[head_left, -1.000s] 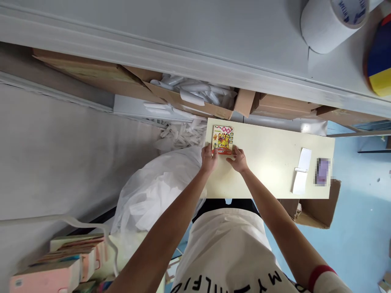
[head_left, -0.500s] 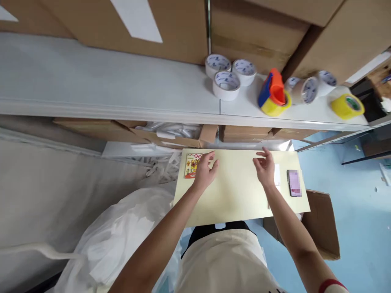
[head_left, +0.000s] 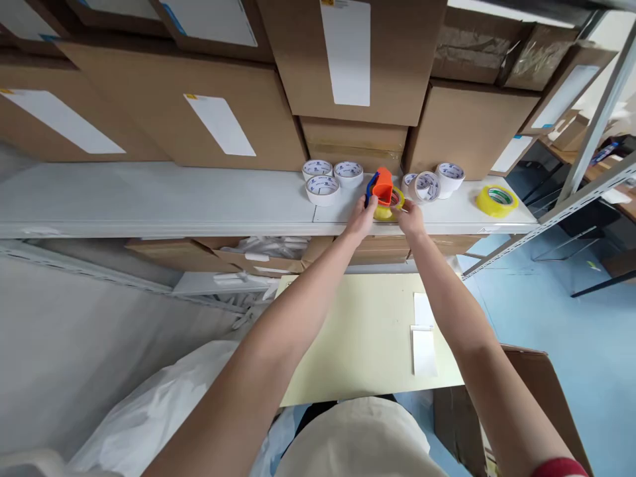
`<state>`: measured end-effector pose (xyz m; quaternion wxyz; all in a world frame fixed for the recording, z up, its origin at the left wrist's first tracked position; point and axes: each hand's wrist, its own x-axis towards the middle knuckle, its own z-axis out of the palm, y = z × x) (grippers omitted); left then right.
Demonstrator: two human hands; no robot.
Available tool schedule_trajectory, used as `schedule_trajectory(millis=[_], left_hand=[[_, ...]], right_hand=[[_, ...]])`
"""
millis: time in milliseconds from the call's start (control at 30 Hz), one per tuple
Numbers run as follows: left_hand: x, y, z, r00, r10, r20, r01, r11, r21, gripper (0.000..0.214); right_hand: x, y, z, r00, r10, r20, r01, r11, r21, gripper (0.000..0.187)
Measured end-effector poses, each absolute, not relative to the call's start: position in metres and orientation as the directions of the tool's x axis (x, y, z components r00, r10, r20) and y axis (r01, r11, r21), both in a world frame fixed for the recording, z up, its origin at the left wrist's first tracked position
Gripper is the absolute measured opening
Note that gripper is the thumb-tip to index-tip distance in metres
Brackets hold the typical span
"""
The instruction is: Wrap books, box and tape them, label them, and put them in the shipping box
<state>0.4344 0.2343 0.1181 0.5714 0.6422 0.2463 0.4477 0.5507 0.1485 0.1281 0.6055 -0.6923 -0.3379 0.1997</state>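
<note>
On the grey shelf, both my hands are at a tape dispenser (head_left: 382,187) with an orange and blue body and a roll of yellow tape. My left hand (head_left: 362,217) has its fingers closed on the blue side. From the other side, my right hand (head_left: 410,217) pinches around the yellow roll's edge; its fingertips are partly hidden. White tape rolls (head_left: 322,191) stand left of the dispenser, and more white rolls (head_left: 450,179) stand to its right. Farther right lies a yellow tape roll (head_left: 497,201).
Cardboard boxes (head_left: 238,126) line the back of the shelf (head_left: 149,199). Below is a pale yellow table (head_left: 368,318) with white paper slips (head_left: 424,351). A white plastic bag (head_left: 163,397) sits at lower left, an open carton (head_left: 541,384) at lower right.
Both hands have moved up and forward from above the table to the shelf and taken hold of the tape dispenser. The view has shifted, showing more boxes; my arms now hide the booklet and phone.
</note>
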Motion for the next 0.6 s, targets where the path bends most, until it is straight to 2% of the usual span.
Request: schedule_trajectory(millis=[100, 167, 367, 500, 600], left_hand=[[0.423, 0.214, 0.120, 0.481, 0.844, 0.237, -0.178, -0.171, 0.969, 0.053], [0.409, 0.195, 0.121, 0.445, 0.860, 0.251, -0.196, -0.179, 0.964, 0.057], [0.355, 0.105, 0.102, 0.363, 0.882, 0.301, -0.171, -0.254, 0.952, 0.068], [0.321, 0.035, 0.052, 0.415, 0.896, 0.156, -0.049, -0.149, 0.988, 0.074], [0.301, 0.004, 0.000, 0.504, 0.861, -0.062, -0.036, 0.092, 0.995, 0.074]], right_hand=[[0.540, 0.135, 0.128, 0.704, 0.698, 0.129, 0.147, 0.034, -0.988, 0.052], [0.529, 0.117, 0.126, 0.704, 0.696, 0.141, 0.124, 0.075, -0.989, 0.056], [0.478, 0.019, 0.112, 0.682, 0.700, 0.214, 0.176, 0.127, -0.976, 0.059], [0.443, -0.049, 0.064, 0.698, 0.713, 0.069, 0.076, 0.022, -0.997, 0.061], [0.428, -0.083, 0.004, 0.743, 0.659, -0.112, -0.047, -0.116, -0.992, 0.060]])
